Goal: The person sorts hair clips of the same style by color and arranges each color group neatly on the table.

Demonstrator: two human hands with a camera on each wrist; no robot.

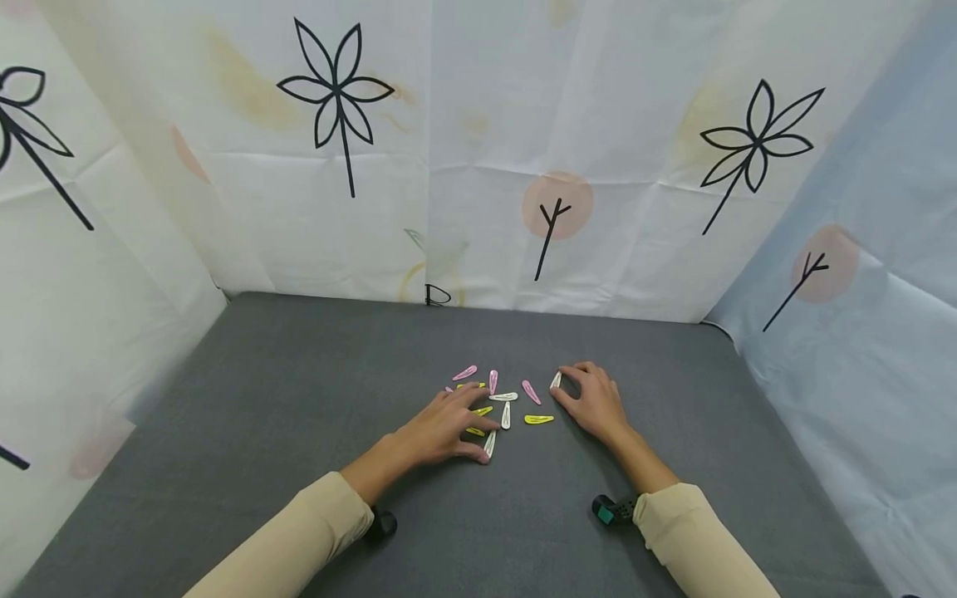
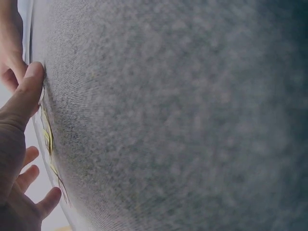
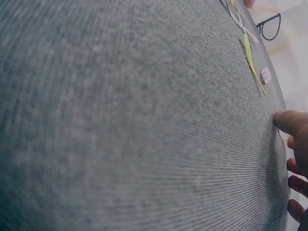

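Snap hair clips in pink, yellow and white lie on the grey table. My left hand (image 1: 449, 425) reaches over the left part of the group. Its thumb and index fingertip are at the two ends of a white hair clip (image 1: 489, 444), the other fingers spread above yellow clips (image 1: 483, 411). At the group's right side, my right hand (image 1: 594, 399) pinches another white hair clip (image 1: 556, 380) between thumb and index finger. In the right wrist view, the right hand (image 3: 299, 149) hides most of that clip. The left wrist view shows the left thumb (image 2: 26, 94) low against the cloth.
Between the hands lie a pink clip (image 1: 531, 392), a yellow clip (image 1: 538, 419) and white clips (image 1: 506, 415). More pink clips (image 1: 465, 373) lie farther back. A patterned white curtain (image 1: 478, 166) borders the grey table (image 1: 336, 340) at the back and sides.
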